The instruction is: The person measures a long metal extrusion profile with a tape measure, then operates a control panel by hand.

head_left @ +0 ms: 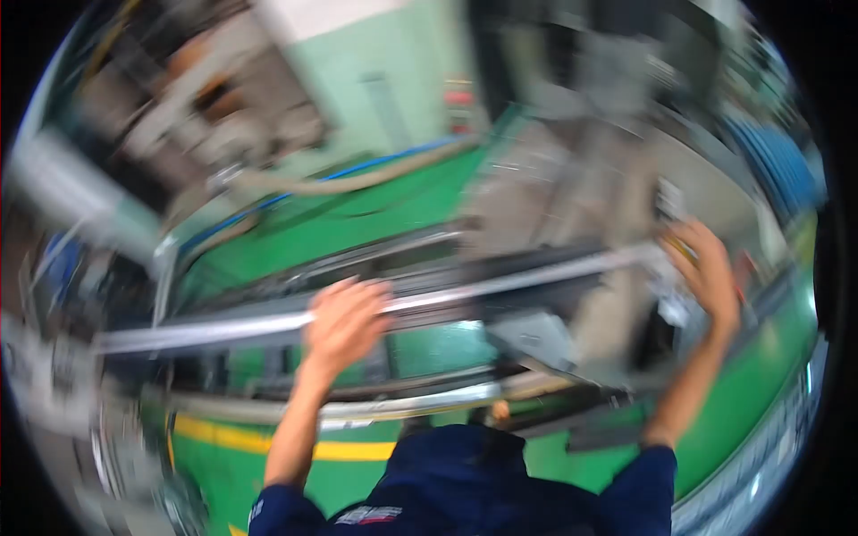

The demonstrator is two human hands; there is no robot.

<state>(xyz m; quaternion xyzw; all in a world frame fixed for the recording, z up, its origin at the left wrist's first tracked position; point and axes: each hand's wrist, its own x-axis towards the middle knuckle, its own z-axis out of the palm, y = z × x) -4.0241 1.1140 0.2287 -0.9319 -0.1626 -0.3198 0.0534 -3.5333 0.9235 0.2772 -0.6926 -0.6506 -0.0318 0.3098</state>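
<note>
A long, straight silvery metal bar runs across the head view, from the left side up to the right. My left hand is closed over it left of the middle, fingers on top. At its right end, my right hand has curled fingers around the bar. Something small and yellow shows by those fingers, too blurred to name. Beneath the bar lies a dark metal frame with long rails. A grey plate-like piece sits under the bar between my hands.
A pale green cabinet stands at the back, with a beige hose and a blue hose near its base. Blurred machinery is at the upper left. Blue ribbed material is far right. The green floor carries a yellow line.
</note>
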